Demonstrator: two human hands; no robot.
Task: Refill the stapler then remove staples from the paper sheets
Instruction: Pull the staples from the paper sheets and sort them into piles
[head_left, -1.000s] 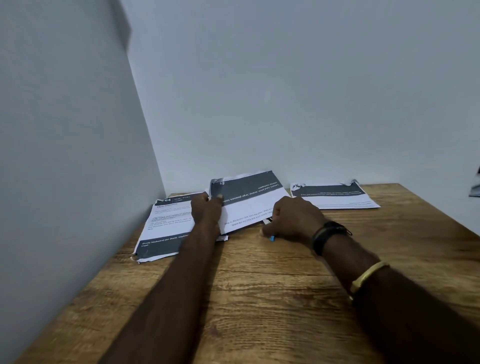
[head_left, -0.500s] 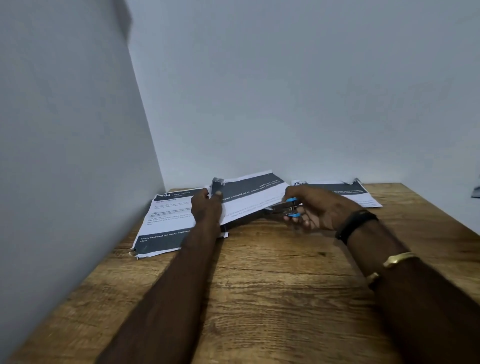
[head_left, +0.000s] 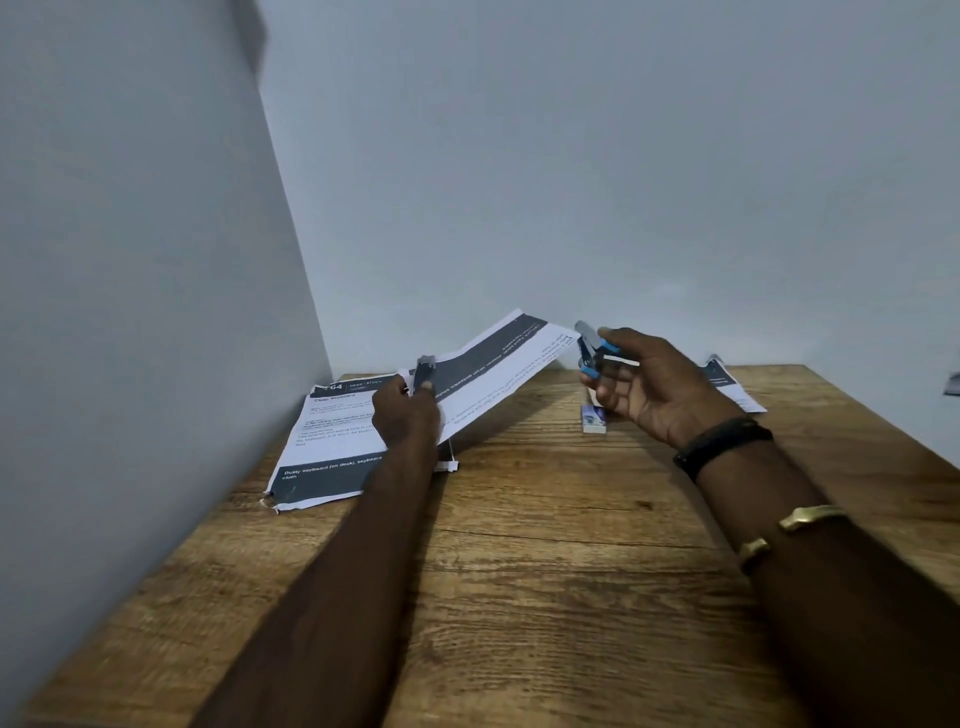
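Note:
My left hand (head_left: 408, 410) pinches the near corner of a stapled set of printed sheets (head_left: 493, 369) and holds it tilted up off the wooden table (head_left: 519, 545). My right hand (head_left: 644, 384) grips a small blue and metal staple remover (head_left: 592, 351), raised just beside the sheets' far right edge. A small staple box (head_left: 593, 418) lies on the table under my right hand. The stapler is not visible.
Another printed sheet (head_left: 322, 447) lies flat at the left, against the grey side wall. A third sheet (head_left: 732, 387) lies at the back right behind my right hand. Grey walls close off the left and back.
My right hand picked the staple remover up off the table and raised it to the right. My left hand lifted the sheets higher, which uncovered the staple box.

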